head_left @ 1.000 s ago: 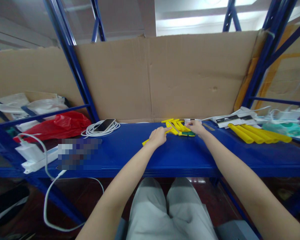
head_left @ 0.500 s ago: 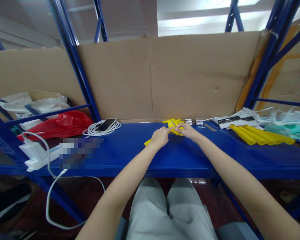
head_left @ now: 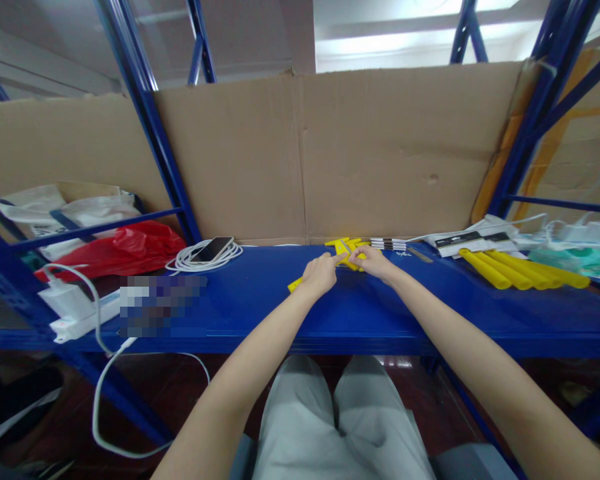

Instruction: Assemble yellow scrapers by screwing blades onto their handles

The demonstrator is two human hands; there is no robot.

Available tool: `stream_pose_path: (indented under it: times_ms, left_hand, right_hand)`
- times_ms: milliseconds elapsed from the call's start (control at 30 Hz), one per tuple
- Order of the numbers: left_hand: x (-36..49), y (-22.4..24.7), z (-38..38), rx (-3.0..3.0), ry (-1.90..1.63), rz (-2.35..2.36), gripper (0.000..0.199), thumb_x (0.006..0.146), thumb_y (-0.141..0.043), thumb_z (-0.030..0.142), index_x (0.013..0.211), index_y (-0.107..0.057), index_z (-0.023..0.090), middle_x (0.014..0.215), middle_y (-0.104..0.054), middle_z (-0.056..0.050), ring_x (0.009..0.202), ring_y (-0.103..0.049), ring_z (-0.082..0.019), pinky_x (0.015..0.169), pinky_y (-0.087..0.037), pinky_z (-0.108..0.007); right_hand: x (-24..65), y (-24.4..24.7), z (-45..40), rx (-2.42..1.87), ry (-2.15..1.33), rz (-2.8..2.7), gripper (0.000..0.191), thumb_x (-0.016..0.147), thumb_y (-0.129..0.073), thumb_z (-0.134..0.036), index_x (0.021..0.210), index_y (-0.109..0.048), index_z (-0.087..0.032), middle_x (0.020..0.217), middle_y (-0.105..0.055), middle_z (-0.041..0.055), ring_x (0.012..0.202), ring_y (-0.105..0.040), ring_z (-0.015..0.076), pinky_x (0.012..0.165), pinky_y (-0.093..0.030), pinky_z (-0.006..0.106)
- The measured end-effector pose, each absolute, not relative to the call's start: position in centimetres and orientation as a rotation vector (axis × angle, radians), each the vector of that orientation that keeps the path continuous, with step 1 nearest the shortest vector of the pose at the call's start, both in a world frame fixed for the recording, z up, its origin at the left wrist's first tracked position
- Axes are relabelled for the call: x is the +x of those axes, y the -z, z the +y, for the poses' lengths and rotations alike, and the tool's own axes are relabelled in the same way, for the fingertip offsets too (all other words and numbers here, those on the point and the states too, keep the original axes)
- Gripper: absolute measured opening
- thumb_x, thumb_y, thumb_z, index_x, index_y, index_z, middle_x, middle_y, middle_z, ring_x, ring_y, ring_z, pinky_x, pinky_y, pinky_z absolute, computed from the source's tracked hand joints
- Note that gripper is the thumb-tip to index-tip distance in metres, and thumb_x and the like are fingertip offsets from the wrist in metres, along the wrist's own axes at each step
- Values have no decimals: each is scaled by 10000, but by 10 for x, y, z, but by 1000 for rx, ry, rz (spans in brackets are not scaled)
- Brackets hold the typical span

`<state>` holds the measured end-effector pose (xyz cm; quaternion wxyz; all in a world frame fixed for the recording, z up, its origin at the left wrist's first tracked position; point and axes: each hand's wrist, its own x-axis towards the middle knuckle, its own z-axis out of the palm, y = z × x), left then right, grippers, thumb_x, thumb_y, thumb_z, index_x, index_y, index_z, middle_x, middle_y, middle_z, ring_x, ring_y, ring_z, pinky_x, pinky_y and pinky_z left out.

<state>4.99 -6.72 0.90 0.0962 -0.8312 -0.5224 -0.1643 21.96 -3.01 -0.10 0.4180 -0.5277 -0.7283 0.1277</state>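
Note:
My left hand (head_left: 320,275) is closed over a long yellow plastic part, whose end (head_left: 295,285) sticks out beside the wrist. Its index finger reaches toward the right hand. Close by, my right hand (head_left: 374,261) has thumb and forefinger pinched together at the yellow part; whatever lies between the fingertips is too small to make out. Several yellow plastic pieces (head_left: 338,245) lie in a heap just beyond both hands, partly covered by them. A bundle of thin white sticks with dark bands (head_left: 387,245) rests right of the heap, near some small white bits (head_left: 403,253).
Yellow tubes (head_left: 500,270) lie on the blue shelf (head_left: 400,313) at right, before white packets (head_left: 473,241). A thin metal strip (head_left: 421,255) is nearer. At left are a phone (head_left: 213,249) on coiled white cable, a red bag (head_left: 135,245) and a power strip (head_left: 87,320). Cardboard (head_left: 380,153) stands behind.
The right fingertips have shifted very slightly at the yellow part. Otherwise, both hands and the things on the shelf stay where they were.

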Motion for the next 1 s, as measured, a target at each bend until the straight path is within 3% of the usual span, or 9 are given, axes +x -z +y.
stream_pose_path:
  times_ms: [133, 300, 433, 567, 800, 1000]
  left_hand:
    - [51, -10, -68, -2456, 486, -1564, 556, 873, -419, 156, 1394, -410, 351, 1040, -599, -76, 915, -635, -218, 774, -476, -300]
    - [51, -13, -70, -2442, 518, -1624, 542, 878, -438, 182, 1390, -413, 358, 1069, -595, -73, 947, -629, -216, 806, -472, -302]
    - [49, -14, -68, -2415, 568, -1680, 540, 879, -436, 195, 1394, -407, 357, 1107, -595, -66, 975, -621, -223, 827, -470, -313]
    - [47, -15, -65, -2431, 588, -1697, 535, 878, -431, 197, 1394, -409, 336, 1156, -585, -72, 1000, -611, -231, 839, -469, -323]
    - [43, -14, -67, -2598, 373, -1467, 712, 855, -455, 145, 1478, -167, 335, 1156, -539, -83, 1014, -606, -224, 843, -458, -313]
    - [42, -14, -64, -2614, 377, -1421, 595, 869, -375, 105, 1424, -330, 318, 1137, -544, -87, 1008, -606, -218, 854, -460, -320]
  right_hand:
    - [218, 4, -29, -1233, -366, -1747, 49, 685, -598, -200, 672, -551, -201, 768, -616, 3, 852, -576, 181, 848, -440, 374]
    - [213, -1, -32, -1166, -532, -1523, 153, 695, -614, -160, 796, -506, -198, 892, -629, 25, 887, -591, 148, 864, -447, 334]
    - [210, -13, -44, -1276, -777, -1396, 180, 744, -572, -120, 894, -500, -189, 781, -655, 17, 702, -626, 128, 697, -483, 271]
    - [207, -21, -56, -1297, -941, -1449, 215, 766, -526, -55, 940, -494, -176, 608, -636, -14, 516, -592, 107, 530, -429, 208]
    - [210, -22, -57, -1287, -861, -1430, 214, 770, -544, -25, 917, -503, -176, 526, -592, -48, 478, -568, 96, 560, -466, 217]
    - [211, -23, -58, -1309, -848, -1424, 222, 780, -537, -32, 958, -511, -162, 538, -600, -45, 468, -557, 87, 565, -461, 214]
